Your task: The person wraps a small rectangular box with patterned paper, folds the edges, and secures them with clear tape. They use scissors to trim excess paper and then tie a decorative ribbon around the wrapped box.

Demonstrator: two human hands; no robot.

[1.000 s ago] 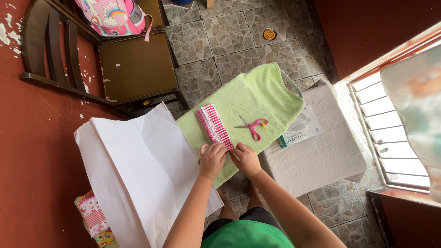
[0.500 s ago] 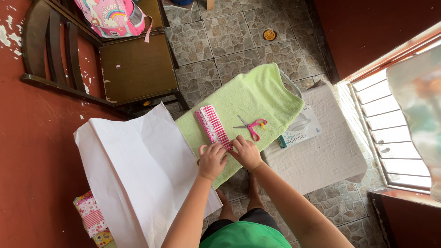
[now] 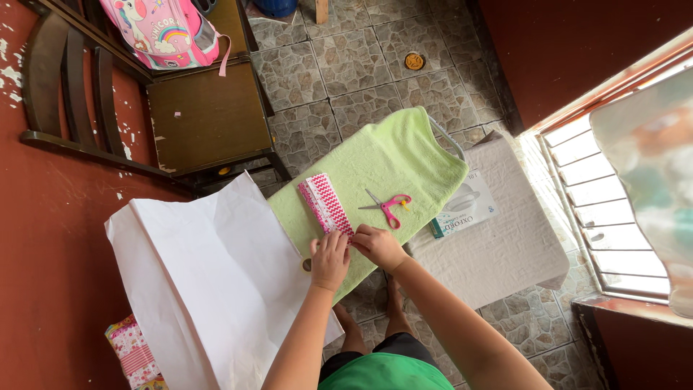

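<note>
Left hand and right hand press fingertips on the near end of a folded pink zigzag fabric strip. It lies on a green towel, pink scissors just beside; neither hand clamps it.

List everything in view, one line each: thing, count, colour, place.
Folded fabric: one, pink-and-white zigzag, on the towel.
Scissors: one pair, pink handles, right of the fabric.
Towel: one, light green, over a board.
Paper sheet: one, white, left of the towel.
Box: one, white and teal, on the white cloth.
Chair: one, dark wood, upper left.
Backpack: one, pink, on the chair.
Patterned bundle: one, pink, lower left.
Left hand, right hand: both at the fabric's near end.
</note>
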